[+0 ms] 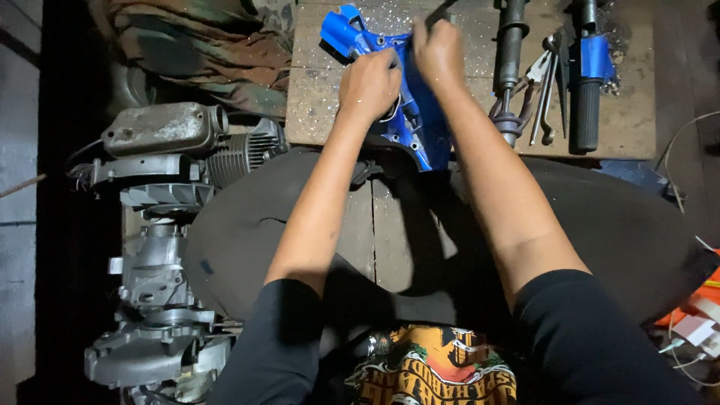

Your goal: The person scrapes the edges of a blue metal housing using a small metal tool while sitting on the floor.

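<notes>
A blue casing (416,120) is held tilted at the near edge of a wooden board (315,97) strewn with filings. It is gripped by the left hand (369,82), fingers curled shut around its rim. A dark tool (439,13) is clenched in the right hand (439,49) above it. Pliers (541,71) and a blue-collared grip (591,82) lie to the right; an engine (161,247) is seen at left.

board (322,112): in front of the person, with the part on it
part (416,120): under both hands
left hand (369,82): beside the right hand (439,49)
tools (547,82): right of the part
engine (161,240): left of the person
</notes>
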